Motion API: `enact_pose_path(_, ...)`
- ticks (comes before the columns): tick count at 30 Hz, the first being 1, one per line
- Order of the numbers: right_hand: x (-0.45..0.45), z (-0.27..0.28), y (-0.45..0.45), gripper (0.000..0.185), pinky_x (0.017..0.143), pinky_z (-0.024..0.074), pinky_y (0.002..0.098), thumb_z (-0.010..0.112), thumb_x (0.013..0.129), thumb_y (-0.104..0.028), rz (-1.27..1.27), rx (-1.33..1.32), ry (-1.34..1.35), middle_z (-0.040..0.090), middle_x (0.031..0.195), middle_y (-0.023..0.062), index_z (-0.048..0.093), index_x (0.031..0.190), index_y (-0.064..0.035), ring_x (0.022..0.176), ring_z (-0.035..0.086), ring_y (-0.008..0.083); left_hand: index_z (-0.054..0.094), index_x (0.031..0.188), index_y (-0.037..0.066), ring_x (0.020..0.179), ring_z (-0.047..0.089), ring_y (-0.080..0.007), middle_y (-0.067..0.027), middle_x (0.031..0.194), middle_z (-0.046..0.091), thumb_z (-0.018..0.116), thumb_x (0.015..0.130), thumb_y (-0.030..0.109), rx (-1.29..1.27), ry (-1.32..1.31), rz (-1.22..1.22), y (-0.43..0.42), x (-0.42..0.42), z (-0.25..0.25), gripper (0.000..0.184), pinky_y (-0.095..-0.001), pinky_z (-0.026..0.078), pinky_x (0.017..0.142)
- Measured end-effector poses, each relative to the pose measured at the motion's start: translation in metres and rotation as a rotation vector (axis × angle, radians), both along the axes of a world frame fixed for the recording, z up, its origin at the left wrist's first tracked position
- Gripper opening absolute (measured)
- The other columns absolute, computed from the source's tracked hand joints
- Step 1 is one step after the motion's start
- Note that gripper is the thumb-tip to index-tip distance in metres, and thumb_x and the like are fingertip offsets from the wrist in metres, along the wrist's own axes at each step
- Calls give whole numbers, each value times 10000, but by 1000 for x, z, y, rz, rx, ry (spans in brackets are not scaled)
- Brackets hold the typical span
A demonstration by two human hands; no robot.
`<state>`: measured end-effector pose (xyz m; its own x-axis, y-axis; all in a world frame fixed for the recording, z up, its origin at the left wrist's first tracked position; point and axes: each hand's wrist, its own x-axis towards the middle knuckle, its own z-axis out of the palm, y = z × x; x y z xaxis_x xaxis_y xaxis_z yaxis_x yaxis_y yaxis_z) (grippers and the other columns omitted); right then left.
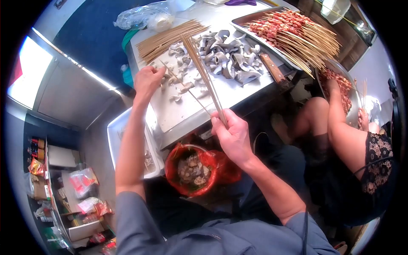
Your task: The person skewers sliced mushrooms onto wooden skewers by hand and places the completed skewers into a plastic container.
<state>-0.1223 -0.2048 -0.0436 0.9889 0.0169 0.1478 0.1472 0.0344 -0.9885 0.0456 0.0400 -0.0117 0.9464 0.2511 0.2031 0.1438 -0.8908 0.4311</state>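
Note:
My right hand (232,132) is closed round a bundle of bamboo skewers (199,63) that points up and away over the table. From the same hand a single skewer (197,101) slants toward the left, with a pale mushroom piece (186,88) threaded on it. My left hand (148,81) is beside this skewer's far end, its fingers pinched together; whatever is between them is hidden. Torn grey-and-white mushroom pieces (231,55) are heaped on the white table (170,119), with smaller bits scattered close to my left hand.
Loose skewers (168,40) lie at the back left, near a plastic bag (144,17). A tray (265,40) holds meat skewers; a wooden-handled knife (274,70) lies beside it. Below are a red-lined bucket (170,172) and white bin (112,127). A co-worker's hand (333,87) reaches into a meat bowl (352,108).

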Motion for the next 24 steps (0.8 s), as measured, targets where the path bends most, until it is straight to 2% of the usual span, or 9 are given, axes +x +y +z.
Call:
enact_pose_path(3,2,-3,-5,82,531,438,281,570,935,-49,-7,-1,-2,551,603,54,593,945,29,551,531,102,715,755,40,687,662,-261,-120,648,666,636,709,349,72,128,-96,1,17,-1,323,-351,493,642)
enact_pose_path(5,2,-5,-7,80,533,440,283,570,934,-48,-7,-9,-7,552,602,59,593,941,29,550,535,105,701,721,33,675,662,-282,-150,669,666,624,684,270,24,87,-144,3,23,-13,251,-371,490,626)
enact_pose_path(7,3,-6,-9,82,534,442,292,572,932,-52,0,2,-5,556,601,73,595,928,27,548,542,118,694,766,24,676,664,-197,-92,679,673,687,772,254,19,0,-210,2,25,-22,231,-325,485,622)
enact_pose_path(11,4,-10,-11,106,562,425,227,567,961,-85,15,-37,12,573,650,-1,619,932,3,601,523,56,646,835,8,713,666,-174,-82,739,674,637,824,139,-52,-274,-293,-2,7,-23,131,-299,483,617)
enact_pose_path(13,4,-13,-8,100,533,442,314,579,931,-72,-17,-30,-26,561,606,112,601,920,24,543,546,140,600,903,10,746,666,-165,-76,813,663,571,865,32,-521,-327,-364,-8,-12,-8,53,-274,498,642)
enact_pose_path(14,4,-11,-8,100,533,442,314,579,931,-72,-13,-29,-26,561,606,112,601,920,24,543,546,140,589,947,7,753,666,-177,-94,873,660,552,877,-20,-770,-303,-352,-13,-21,-4,84,-285,533,684)
enact_pose_path(15,3,-9,-9,101,535,444,319,578,930,-73,4,-45,0,563,605,115,602,918,25,542,551,147,589,947,7,753,666,-177,-94,873,660,552,877,-20,-767,-307,-347,-16,-30,-1,84,-285,533,684)
enact_pose_path(17,0,-10,-8,103,536,446,324,578,930,-75,29,-64,24,565,604,119,602,916,25,541,556,153,578,976,-3,777,670,-203,-124,901,650,577,878,-16,-1195,-260,-359,-18,-49,2,99,-326,567,717)
enact_pose_path(24,-10,-18,0,110,525,443,310,572,934,-76,61,-166,-8,569,604,113,602,898,23,536,562,140,579,986,-15,770,675,-215,-157,971,661,612,860,-63,-1478,-319,-326,-13,-69,1,138,-324,564,750)
